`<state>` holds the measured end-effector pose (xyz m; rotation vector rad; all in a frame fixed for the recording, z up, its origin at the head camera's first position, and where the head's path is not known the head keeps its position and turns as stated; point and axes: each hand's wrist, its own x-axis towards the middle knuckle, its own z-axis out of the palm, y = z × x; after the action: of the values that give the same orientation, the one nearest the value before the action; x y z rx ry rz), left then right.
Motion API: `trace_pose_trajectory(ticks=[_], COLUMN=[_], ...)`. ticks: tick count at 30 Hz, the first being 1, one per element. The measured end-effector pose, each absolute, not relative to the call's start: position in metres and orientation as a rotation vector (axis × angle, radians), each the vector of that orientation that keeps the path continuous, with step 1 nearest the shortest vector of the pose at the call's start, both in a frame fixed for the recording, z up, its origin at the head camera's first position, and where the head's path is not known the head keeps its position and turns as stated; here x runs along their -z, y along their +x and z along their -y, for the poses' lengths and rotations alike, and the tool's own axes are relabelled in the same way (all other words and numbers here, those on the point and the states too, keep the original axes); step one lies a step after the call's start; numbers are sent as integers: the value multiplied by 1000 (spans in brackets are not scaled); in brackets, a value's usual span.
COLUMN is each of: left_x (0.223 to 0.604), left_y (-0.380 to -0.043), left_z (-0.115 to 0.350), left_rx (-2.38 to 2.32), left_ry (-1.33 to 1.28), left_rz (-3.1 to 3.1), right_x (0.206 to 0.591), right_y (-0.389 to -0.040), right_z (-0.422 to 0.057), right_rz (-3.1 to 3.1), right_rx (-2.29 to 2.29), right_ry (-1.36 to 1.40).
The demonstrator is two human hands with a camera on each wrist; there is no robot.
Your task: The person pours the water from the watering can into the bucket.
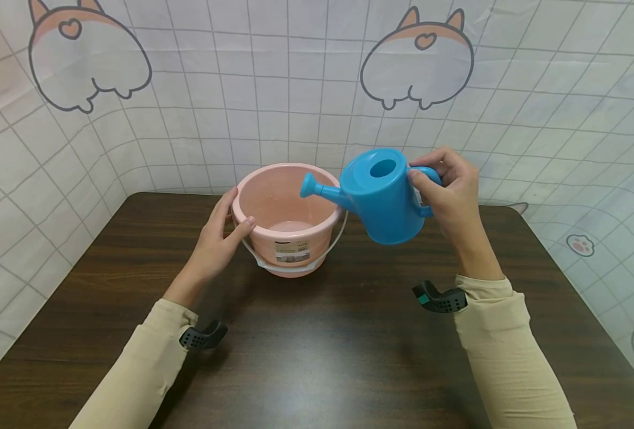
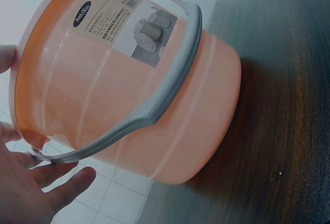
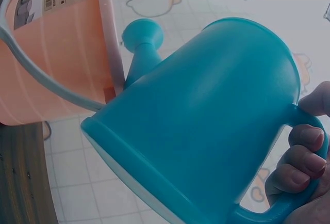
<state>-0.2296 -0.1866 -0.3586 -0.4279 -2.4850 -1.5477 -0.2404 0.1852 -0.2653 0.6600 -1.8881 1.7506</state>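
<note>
A pink bucket (image 1: 274,241) stands upright on the dark table, with a label on its front and its grey-white handle (image 2: 170,100) hanging down. My left hand (image 1: 217,235) holds the bucket's left rim, the thumb on the rim and the fingers along the outer side. In my right hand (image 1: 453,193) is the handle of a blue watering can (image 1: 384,205), fingers curled round it. The can is lifted, slightly tilted towards the bucket. Its spout (image 1: 322,189) reaches over the bucket's right rim. From the spout head, no water shows in the head view.
The dark wood table (image 1: 306,351) extends in front of the bucket. Behind it hangs a white gridded cloth (image 1: 295,77) with cartoon animal prints, which also lines both sides. A black band (image 1: 440,298) sits on each sleeve cuff.
</note>
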Motion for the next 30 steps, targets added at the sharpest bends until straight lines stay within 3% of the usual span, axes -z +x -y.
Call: trace_pose_trajectory(ticks=[30], left_x=[359], left_y=[-230], left_z=[187], left_rx=[1531], left_ry=[-421], left_rz=[2495], right_x=[266], right_y=[-242], right_z=[-186], right_rz=[1905], right_rx=[-1703], right_ry=[661])
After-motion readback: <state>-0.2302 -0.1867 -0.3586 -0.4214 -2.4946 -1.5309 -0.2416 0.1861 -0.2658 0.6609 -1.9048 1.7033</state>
